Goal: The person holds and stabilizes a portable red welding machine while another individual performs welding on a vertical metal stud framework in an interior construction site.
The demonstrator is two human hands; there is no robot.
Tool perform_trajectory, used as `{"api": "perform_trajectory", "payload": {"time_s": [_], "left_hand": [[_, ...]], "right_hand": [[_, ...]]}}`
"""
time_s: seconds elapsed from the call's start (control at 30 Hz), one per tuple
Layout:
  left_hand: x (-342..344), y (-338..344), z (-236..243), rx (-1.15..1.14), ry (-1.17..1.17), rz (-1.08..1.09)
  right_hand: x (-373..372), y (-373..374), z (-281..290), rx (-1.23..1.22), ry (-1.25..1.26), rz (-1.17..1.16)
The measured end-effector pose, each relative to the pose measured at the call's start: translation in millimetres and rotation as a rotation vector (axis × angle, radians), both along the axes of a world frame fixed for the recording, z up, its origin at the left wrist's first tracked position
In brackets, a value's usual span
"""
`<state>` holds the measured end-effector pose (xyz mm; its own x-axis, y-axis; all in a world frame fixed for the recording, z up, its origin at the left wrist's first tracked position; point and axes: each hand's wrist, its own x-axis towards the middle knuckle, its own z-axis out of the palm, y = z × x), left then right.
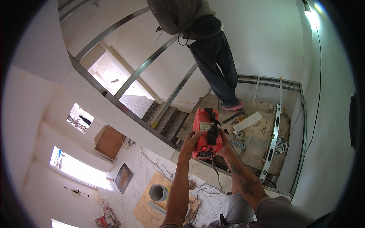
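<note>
Lettering: we read none, nor any number or sign. Pale patch [205, 126] atop the red machine [203, 139]: too blurred for us. Spirit level [272, 146] right of the machine, red-and-white bag [109, 217] well left of it: nothing legible to us.

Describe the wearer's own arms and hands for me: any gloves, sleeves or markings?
The left hand and right hand are ungloved. The left forearm is bare, with no visible marking; the right forearm bears a dark, tattoo-like patch. The right sleeve is grey and short.
</note>
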<state>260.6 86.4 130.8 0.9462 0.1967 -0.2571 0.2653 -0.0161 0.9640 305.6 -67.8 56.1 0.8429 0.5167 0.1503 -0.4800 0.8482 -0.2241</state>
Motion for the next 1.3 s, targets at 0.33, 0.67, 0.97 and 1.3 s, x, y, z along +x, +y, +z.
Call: {"api": "perform_trajectory", "payload": {"time_s": [0.33,0.67,0.97,1.3], "left_hand": [[-0.8,2.4,-2.8,-0.001,-0.031,0.001],[-1.3,1.3,-4.6,-0.056,-0.032,-0.005],[1.1,3.0,-8.5,-0.069,-0.026,-0.009],[3.8,1.6,-5.3,-0.028,-0.026,-0.018]], "right_hand": [[-4.9,0.8,4.0,-0.050,0.043,-0.021],[3.4,5.2,-17.9,0.018,0.016,0.001],[-6.2,-0.6,1.4,-0.020,0.029,-0.014],[-4.5,-2.6,4.7,0.011,-0.017,-0.044]]}}
